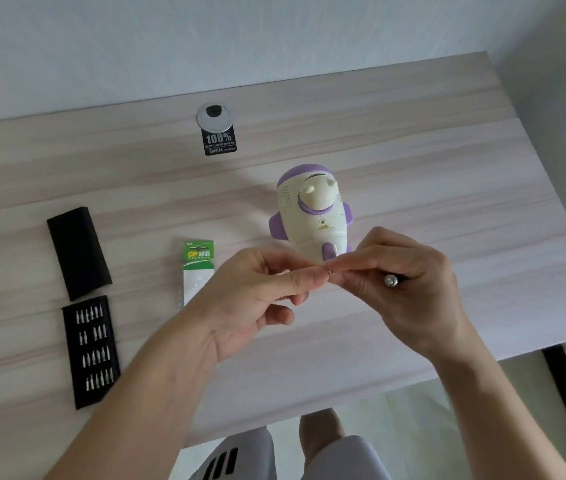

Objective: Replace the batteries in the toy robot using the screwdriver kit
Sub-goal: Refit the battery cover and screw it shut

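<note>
A bit tray (91, 351) sits near left on a pale wood-grain bench (448, 168). The left hand (257, 303) grip pinches a small metal piece (328, 271); the right hand (413, 289) grip wraps a screwdriver (391, 280). The toy robot (312, 213) lies just beyond; white wall (274, 36) behind.

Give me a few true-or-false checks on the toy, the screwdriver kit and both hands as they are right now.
1. The toy robot is on the table. True.
2. The bit tray lies to the right of the toy robot. False: it lies far to the toy's left, near the table's front edge.
3. The right hand holds the screwdriver. True.
4. The battery pack has a red header. False: the header is green.
5. The left hand rests flat on the table. False: it is raised, pinching a small metal piece at the right hand's fingertips.
</note>
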The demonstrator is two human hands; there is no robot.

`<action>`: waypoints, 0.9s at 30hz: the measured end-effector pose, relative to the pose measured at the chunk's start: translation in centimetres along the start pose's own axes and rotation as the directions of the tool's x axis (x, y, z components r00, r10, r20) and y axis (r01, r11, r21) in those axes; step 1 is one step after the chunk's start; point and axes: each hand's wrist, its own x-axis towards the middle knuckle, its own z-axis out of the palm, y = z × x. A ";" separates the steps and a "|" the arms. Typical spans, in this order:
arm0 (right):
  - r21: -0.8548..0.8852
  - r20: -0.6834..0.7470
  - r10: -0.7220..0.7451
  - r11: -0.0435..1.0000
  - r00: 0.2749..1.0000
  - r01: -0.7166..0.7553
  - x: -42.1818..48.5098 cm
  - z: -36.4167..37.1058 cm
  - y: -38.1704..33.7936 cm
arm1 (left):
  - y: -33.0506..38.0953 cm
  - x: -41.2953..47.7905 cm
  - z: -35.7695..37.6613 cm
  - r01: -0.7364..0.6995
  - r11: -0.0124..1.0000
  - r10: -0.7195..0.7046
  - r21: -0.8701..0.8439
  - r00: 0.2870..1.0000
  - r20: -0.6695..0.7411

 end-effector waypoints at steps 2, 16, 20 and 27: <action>-0.034 0.034 -0.017 0.999 0.999 0.018 -0.1 0.1 -0.1 | 0.3 0.0 -0.6 -0.017 0.997 0.016 0.081 1.000 0.016; -0.130 -0.090 0.039 0.990 0.995 -0.051 -1.1 0.9 -0.9 | 0.1 0.5 -0.7 -0.029 0.995 0.023 0.090 0.997 0.072; -0.071 -0.177 0.148 0.984 0.973 -0.163 -1.6 1.3 -0.7 | 0.0 0.6 -0.5 -0.048 0.999 0.047 0.021 0.998 0.052; -0.254 -0.407 0.087 0.945 0.909 -0.204 -0.4 2.6 1.7 | -1.5 3.3 -3.1 -0.507 0.762 0.616 0.402 0.759 -0.210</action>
